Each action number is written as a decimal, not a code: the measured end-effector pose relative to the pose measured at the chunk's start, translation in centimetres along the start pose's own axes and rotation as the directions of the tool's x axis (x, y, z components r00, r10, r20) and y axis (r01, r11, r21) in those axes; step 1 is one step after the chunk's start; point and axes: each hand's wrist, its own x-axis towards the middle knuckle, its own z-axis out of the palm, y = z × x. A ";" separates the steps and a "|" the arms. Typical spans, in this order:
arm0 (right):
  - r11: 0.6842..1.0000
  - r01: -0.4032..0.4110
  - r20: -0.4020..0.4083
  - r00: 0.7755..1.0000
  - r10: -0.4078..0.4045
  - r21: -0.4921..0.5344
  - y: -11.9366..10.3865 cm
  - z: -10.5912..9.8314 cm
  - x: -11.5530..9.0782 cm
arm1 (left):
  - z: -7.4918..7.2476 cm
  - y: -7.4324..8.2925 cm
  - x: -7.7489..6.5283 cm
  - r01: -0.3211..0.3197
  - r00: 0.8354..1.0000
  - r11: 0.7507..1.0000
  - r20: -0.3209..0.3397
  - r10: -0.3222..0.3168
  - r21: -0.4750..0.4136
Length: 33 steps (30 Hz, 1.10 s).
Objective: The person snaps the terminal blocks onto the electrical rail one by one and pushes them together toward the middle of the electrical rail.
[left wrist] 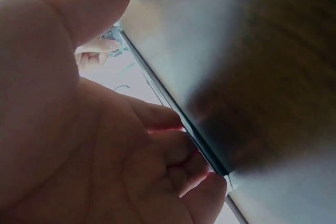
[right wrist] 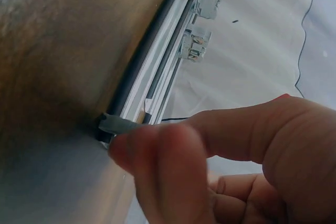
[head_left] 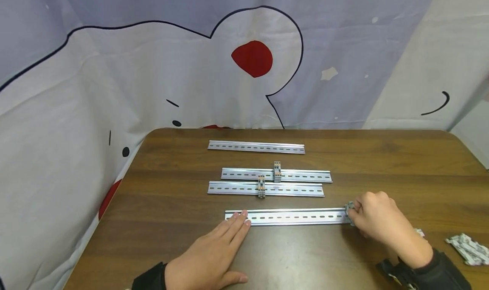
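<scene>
Nearest to me lies a slotted metal DIN rail point(head_left: 298, 216), running left to right on the table. My left hand point(head_left: 212, 251) lies over its left end, fingers straight and resting on the rail, thumb spread out to the side. At the rail's right end, my right hand point(head_left: 382, 220) pinches a small grey terminal block point(head_left: 349, 212) between thumb and fingers. In the right wrist view this terminal block point(right wrist: 118, 124) sits right at the rail's end, partly hidden by the fingertips.
Behind are two DIN rails point(head_left: 233, 188) close together, each carrying grey terminal blocks point(head_left: 277, 172) near its middle. A bare rail point(head_left: 256, 147) lies farthest back. A bundle of grey pieces point(head_left: 469, 249) rests at the right. A printed cloth point(head_left: 153, 77) hangs behind the wooden table point(head_left: 172, 218).
</scene>
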 end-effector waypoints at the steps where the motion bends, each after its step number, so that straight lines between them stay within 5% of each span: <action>1: 1.000 -0.002 0.006 1.000 0.002 0.008 0.0 0.0 0.0 | 0.0 0.0 0.0 -0.001 1.000 1.000 -0.007 0.001 0.007; 12: 0.999 -0.011 0.070 0.998 0.008 0.040 0.5 -0.2 0.6 | -0.2 0.1 0.0 0.010 1.000 0.999 -0.011 -0.010 0.035; 21: 0.969 -0.104 0.264 0.964 0.042 0.226 2.3 -2.4 0.5 | 0.1 0.1 0.2 0.012 1.000 0.999 0.002 -0.012 0.044; 25: 0.899 -0.172 0.359 0.933 0.018 0.402 3.2 -3.1 0.5 | 0.1 0.2 0.1 0.012 1.000 0.999 0.000 -0.013 0.053; 33: 0.689 -0.307 0.524 0.843 -0.124 0.657 5.1 -2.3 1.2 | 0.2 0.2 0.0 0.002 1.000 0.997 -0.024 0.000 0.075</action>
